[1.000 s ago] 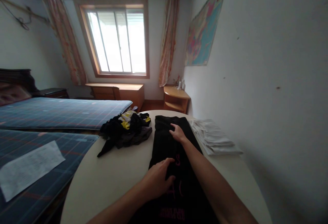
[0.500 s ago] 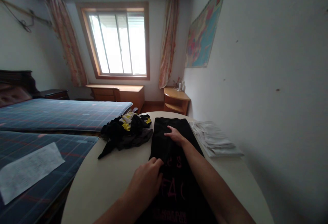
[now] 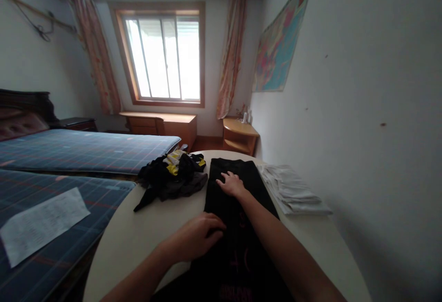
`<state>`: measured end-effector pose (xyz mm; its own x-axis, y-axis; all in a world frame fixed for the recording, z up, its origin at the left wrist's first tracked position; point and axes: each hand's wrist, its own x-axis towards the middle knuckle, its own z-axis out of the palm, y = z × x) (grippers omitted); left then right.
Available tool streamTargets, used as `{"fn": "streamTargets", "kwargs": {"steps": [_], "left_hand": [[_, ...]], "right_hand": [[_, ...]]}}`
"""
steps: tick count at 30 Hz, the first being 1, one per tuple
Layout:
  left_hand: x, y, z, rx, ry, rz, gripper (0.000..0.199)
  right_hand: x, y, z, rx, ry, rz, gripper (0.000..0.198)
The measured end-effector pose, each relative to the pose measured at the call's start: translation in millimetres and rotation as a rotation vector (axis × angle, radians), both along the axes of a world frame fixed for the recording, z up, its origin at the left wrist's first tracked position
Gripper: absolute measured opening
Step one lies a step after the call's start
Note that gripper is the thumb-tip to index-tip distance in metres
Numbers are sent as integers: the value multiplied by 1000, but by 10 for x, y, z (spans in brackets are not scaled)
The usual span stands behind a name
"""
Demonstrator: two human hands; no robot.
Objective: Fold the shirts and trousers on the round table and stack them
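Note:
A black shirt [image 3: 229, 223] with pink lettering lies lengthwise on the round table, folded into a long strip. My right hand [image 3: 232, 185] rests on its far half with the fingers spread, pressing on the cloth. My left hand [image 3: 200, 235] is at the shirt's left edge, nearer to me, its fingers loosely bent and the thumb apart. Nothing is gripped in either hand. Part of the lettering is hidden by my right forearm. The near end of the shirt runs out of view at the bottom.
On the white round table [image 3: 138, 242], a crumpled heap of black, grey and yellow clothes [image 3: 176, 177] lies left. Folded white clothes [image 3: 292, 189] lie right, near the wall. Beds with plaid mattresses [image 3: 113, 152] stand left, one bearing a paper sheet [image 3: 44, 221].
My left hand has let go of the shirt's left edge and its fingers have loosened. My right hand has flattened and shifted slightly left and nearer. The shirt's near part now spreads further left.

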<state>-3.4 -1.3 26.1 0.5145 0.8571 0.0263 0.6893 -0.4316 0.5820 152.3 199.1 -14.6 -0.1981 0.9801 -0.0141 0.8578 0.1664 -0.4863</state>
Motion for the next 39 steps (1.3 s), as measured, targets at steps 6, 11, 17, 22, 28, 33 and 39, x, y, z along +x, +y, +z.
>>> {"fn": "streamTargets", "kwargs": {"steps": [6, 11, 17, 22, 28, 33, 39], "left_hand": [[-90, 167, -507, 66, 193, 69, 63], [-104, 323, -546, 73, 266, 58, 63], [-137, 687, -536, 134, 268, 96, 60], [-158, 909, -633, 216, 211, 210, 56], [-270, 751, -564, 179, 59, 121, 36], [-351, 528, -328, 62, -11, 73, 33], [-344, 395, -252, 59, 102, -22, 39]], "right_hand": [[-129, -28, -194, -71, -111, -40, 74], [-154, 168, -292, -74, -78, -48, 75], [-187, 540, -270, -73, -96, -51, 78], [-213, 795, -229, -64, -97, -43, 77], [-175, 865, -270, 48, 10, -33, 70], [-42, 618, -180, 127, 112, 81, 45], [317, -152, -149, 179, 191, 286, 43]]}}
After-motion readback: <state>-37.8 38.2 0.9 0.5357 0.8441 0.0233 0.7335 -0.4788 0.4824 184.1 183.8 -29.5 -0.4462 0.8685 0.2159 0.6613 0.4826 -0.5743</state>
